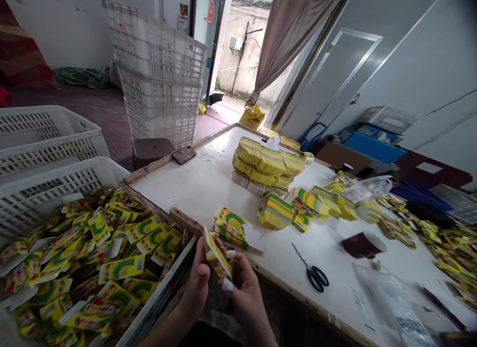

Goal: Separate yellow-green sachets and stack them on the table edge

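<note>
Between both hands, over the table's near edge, is a small yellow printed carton (pixel 218 257), tilted. My left hand (pixel 197 282) grips it from the left, thumb on its near side. My right hand (pixel 242 282), with white wraps on some fingertips, holds its right side. Just beyond lies a fanned stack of flat yellow-green cartons (pixel 231 225) on the white table (pixel 179 188). Left of my hands, a white crate (pixel 108 170) holds a heap of loose, similar cartons (pixel 122 267).
Stacked carton bundles (pixel 266 163) stand mid-table. Scissors (pixel 315 275), a dark maroon cup (pixel 363 245) and a clear plastic bag (pixel 395 297) lie to the right. A phone (pixel 184 155) rests by the far left edge. Tall stacked crates (pixel 156 68) stand beyond a stool (pixel 152 150).
</note>
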A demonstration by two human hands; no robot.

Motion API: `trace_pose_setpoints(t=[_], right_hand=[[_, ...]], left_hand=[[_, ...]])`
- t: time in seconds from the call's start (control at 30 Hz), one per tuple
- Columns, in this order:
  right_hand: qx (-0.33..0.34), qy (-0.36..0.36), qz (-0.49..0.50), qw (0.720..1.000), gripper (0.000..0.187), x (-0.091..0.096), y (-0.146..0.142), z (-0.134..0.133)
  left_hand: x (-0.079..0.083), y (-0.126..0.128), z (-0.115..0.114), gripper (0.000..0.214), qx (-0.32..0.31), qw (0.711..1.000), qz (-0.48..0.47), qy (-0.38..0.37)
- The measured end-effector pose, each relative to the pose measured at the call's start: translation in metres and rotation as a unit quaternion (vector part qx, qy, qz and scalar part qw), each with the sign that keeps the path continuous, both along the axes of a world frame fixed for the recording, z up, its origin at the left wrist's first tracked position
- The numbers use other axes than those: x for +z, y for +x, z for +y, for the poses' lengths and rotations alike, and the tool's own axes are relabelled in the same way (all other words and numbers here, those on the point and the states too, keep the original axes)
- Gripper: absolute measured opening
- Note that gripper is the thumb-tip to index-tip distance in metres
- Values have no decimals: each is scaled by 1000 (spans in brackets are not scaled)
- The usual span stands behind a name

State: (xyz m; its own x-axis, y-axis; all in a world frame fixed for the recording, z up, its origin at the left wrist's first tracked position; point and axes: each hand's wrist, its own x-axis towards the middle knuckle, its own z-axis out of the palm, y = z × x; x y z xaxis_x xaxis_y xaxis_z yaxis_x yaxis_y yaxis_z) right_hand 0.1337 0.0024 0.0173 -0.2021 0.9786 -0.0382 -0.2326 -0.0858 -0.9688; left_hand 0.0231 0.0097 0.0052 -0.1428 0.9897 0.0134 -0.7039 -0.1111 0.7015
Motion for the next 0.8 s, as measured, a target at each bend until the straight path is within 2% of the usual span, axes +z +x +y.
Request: trace_pose_setpoints(t=[0.07, 0.13, 0.2, 0.3, 0.4, 0.63, 0.8], right_hand=[[-19, -10, 38, 999, 41, -1, 9, 4], [-29, -25, 69, 997, 35, 2, 15, 4], [-29, -52, 102, 993, 31, 5, 17, 1], [-32, -97, 144, 984, 34, 10, 16, -5], [-34, -120, 165, 978, 36, 11, 15, -9], [-43, -109, 188, 975, 33, 4, 10, -14], [-51, -117, 195, 973, 31, 0, 8, -14]], left_hand=[[0, 2, -2, 57, -28, 1000, 3, 2], [0, 5, -2, 41, -42, 999, -4, -29], [-1, 8, -1, 35, -51, 996, -29, -63], [-5, 11, 1, 35, -63, 991, -80, -86], [-7, 12, 0, 31, -67, 990, -85, -89], [-4, 12, -2, 24, -50, 992, -49, -102], [-10, 9, -3, 28, -51, 992, -42, -104]])
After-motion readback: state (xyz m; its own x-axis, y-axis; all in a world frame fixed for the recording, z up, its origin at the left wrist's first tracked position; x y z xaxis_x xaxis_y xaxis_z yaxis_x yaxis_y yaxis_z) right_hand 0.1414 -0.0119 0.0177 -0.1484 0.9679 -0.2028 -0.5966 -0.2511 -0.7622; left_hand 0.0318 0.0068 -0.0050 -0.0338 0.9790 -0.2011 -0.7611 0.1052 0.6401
